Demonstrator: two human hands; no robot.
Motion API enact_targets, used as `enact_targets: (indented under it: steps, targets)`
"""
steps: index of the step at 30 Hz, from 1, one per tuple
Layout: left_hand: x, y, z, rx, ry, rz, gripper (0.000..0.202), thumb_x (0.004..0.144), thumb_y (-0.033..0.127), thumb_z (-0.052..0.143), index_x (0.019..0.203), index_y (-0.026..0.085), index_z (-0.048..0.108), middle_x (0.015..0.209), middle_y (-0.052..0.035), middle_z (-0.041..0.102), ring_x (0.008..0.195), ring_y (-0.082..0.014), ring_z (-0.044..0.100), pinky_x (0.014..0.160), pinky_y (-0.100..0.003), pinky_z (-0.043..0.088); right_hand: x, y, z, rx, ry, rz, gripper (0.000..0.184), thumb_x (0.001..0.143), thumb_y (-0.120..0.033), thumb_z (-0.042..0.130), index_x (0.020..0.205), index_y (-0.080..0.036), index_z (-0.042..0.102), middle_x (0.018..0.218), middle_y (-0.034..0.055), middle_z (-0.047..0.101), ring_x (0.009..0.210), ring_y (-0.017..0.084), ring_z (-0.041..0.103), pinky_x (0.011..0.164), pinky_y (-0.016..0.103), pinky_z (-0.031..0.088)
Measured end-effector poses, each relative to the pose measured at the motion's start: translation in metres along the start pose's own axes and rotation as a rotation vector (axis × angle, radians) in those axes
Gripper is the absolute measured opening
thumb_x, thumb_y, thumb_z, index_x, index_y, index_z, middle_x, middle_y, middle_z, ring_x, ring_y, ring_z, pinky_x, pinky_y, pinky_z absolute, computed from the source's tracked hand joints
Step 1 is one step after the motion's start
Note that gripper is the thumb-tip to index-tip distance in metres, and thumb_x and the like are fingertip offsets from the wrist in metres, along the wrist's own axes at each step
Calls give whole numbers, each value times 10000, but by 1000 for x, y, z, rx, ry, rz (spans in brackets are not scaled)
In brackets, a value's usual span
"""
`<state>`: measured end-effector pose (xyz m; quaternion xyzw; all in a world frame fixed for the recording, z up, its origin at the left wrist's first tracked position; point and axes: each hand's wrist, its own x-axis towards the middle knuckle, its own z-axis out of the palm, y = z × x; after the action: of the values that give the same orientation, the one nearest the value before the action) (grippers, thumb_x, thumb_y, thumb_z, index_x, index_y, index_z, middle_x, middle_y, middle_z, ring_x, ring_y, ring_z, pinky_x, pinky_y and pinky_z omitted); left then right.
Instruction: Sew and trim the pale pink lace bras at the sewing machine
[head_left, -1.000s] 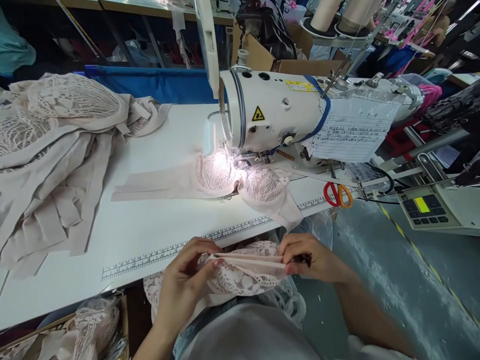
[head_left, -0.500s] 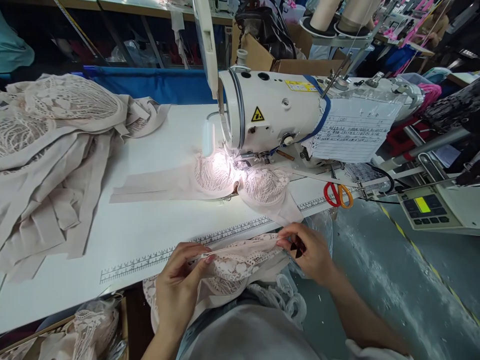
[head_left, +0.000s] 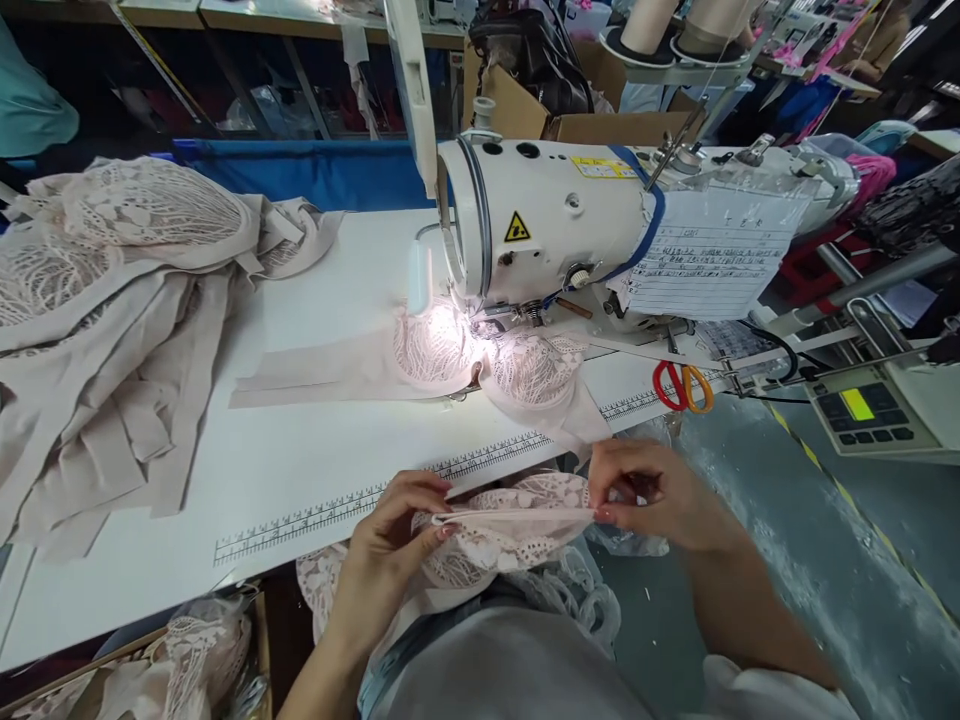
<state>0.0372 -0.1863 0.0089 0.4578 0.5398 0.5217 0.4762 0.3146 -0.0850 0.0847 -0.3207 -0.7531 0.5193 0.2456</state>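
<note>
My left hand (head_left: 394, 555) pinches the left end of a pale pink lace bra piece (head_left: 510, 525) at the near edge of the white sewing table (head_left: 300, 460). My right hand (head_left: 652, 495) pinches its right end, and the folded edge is stretched between them over my lap. A second lace bra (head_left: 465, 355) lies flat under the lit needle of the white sewing machine (head_left: 547, 220), its band trailing left.
A heap of pink bra pieces (head_left: 105, 320) covers the table's left side. Red and orange scissors (head_left: 679, 385) lie right of the machine, beside a control panel (head_left: 862, 410). A printed ruler (head_left: 420, 475) runs along the table's front. A box of lace (head_left: 180, 660) sits lower left.
Both hands stay pinched on the lace piece. They rose towards the table edge, then the right hand shifted slightly right, pulling the edge straighter.
</note>
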Motion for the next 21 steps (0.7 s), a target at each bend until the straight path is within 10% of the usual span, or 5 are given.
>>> enact_targets:
  steps: [5, 9, 21]
  targets:
    - [5, 19, 27, 209, -370, 192, 282, 877, 350, 712, 1144, 270, 668, 1266, -123, 595, 1169, -265, 588, 946, -358, 520, 11, -12, 31, -200, -35, -77, 95, 829, -144, 706, 757, -194, 670, 722, 7, 649, 720, 145, 594, 649, 253, 458]
    - [10, 23, 45, 201, -310, 342, 160, 937, 139, 587, 815, 222, 649, 859, -42, 610, 840, -170, 606, 720, -257, 504, 16, -3, 49, -292, -63, -126, 112, 836, -129, 682, 799, -206, 610, 741, -18, 653, 721, 135, 583, 677, 246, 445]
    - [19, 22, 35, 92, -254, 194, 223, 929, 272, 622, 715, 214, 646, 806, -62, 596, 785, -195, 612, 678, -287, 510, 11, 23, 28, -93, -94, -99, 237, 859, -378, 753, 906, -186, 623, 861, 23, 665, 664, 107, 560, 569, 210, 425]
